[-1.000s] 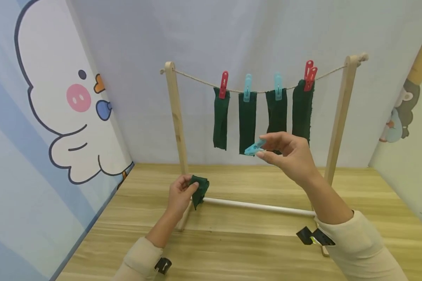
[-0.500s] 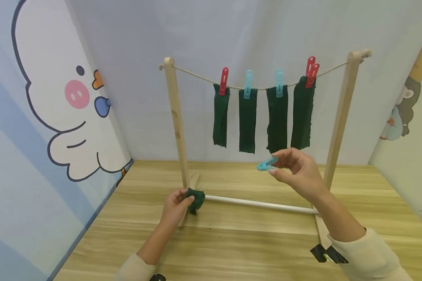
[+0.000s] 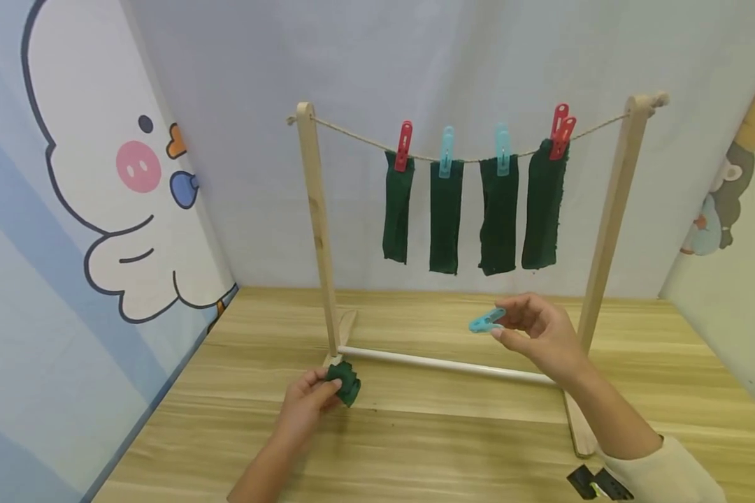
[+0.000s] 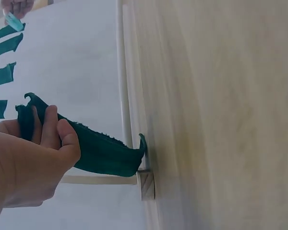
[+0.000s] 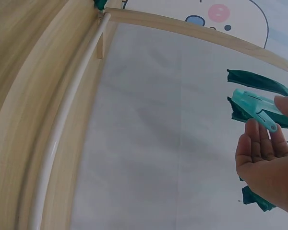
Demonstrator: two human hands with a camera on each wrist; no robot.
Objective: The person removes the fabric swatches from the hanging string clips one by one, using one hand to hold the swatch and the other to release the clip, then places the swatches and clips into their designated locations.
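Observation:
Low at the left of the head view, my left hand (image 3: 302,405) pinches a dark green cloth strip (image 3: 347,384) between thumb and fingers. The left wrist view shows this strip (image 4: 108,151) hanging down long from the fingers, its end curling near the foot of the post. My right hand (image 3: 544,342) pinches a light blue clothespin (image 3: 486,321) by its handle ends, below the hung strips. Several green cloth strips (image 3: 498,216) hang from a rope (image 3: 352,139), held by red clothespins (image 3: 403,147) and light blue clothespins (image 3: 446,152).
The rope runs between a left wooden post (image 3: 317,223) and a right wooden post (image 3: 612,223). A white rod (image 3: 447,365) joins their feet near the wood-grain tabletop (image 3: 440,447). Behind the rack hangs a pale backdrop (image 3: 264,195), with cartoon animals printed on the side panels.
My left hand has come down and toward me with the cloth strip. The right hand, still pinching the clothespin, has dropped and shifted right, away from the hung strips.

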